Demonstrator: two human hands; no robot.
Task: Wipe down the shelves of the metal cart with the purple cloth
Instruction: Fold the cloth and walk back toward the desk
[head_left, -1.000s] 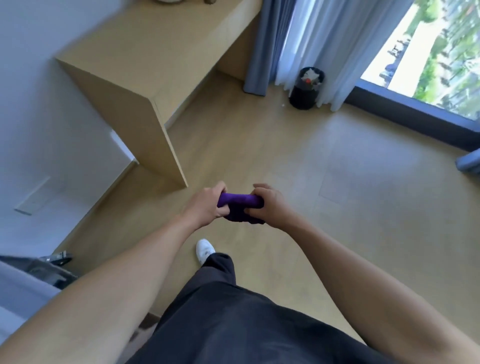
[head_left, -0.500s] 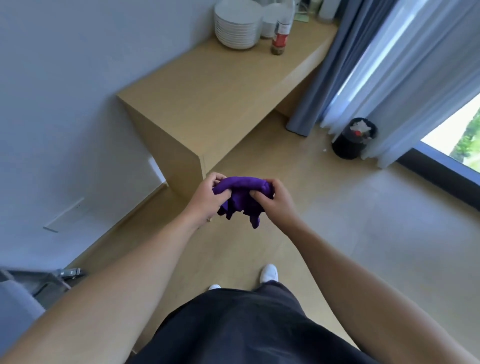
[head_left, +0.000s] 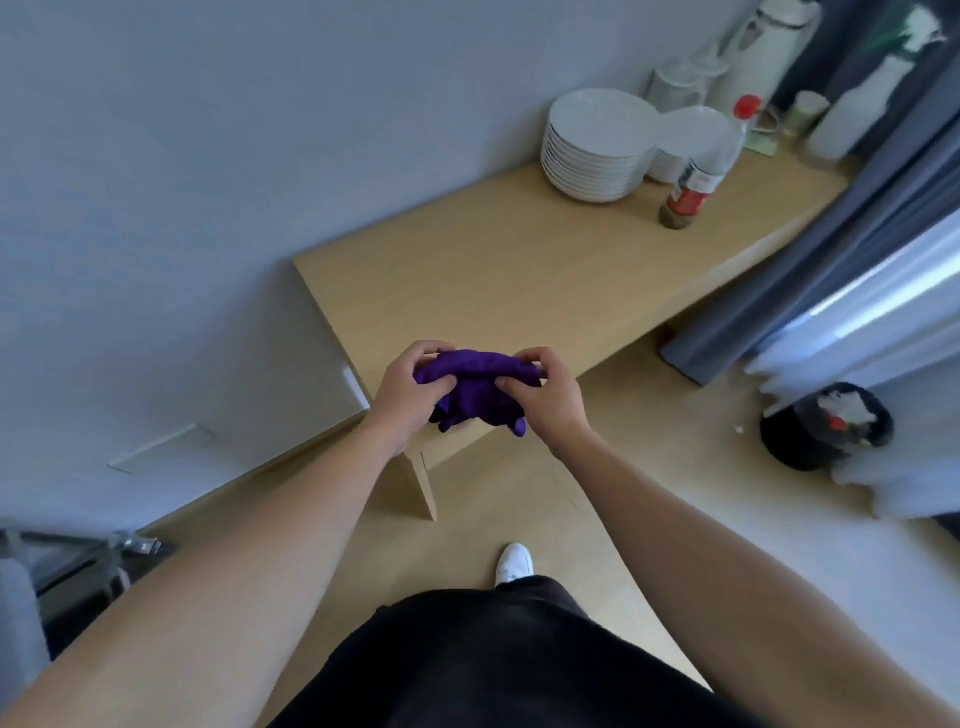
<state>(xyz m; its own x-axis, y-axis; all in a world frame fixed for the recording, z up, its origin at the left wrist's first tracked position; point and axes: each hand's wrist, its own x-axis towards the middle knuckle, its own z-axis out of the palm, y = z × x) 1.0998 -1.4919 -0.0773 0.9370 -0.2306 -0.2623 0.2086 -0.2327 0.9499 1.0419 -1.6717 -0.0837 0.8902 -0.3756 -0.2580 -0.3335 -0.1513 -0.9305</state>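
In view are one purple cloth (head_left: 478, 376), one counter (head_left: 493, 270), two plate stacks (head_left: 597, 150) (head_left: 688, 137), one red-capped bottle (head_left: 696, 176) and one black bin (head_left: 795, 449).

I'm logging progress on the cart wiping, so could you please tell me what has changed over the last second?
The purple cloth, earlier a tight roll, now hangs loosened between the left hand and right hand. The view swung up the wooden counter, showing plates. Both still grip it.

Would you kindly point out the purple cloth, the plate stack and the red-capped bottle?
purple cloth (head_left: 478, 365), head view, top fold.
plate stack (head_left: 602, 118), head view, top plate.
red-capped bottle (head_left: 693, 195), head view, red label.
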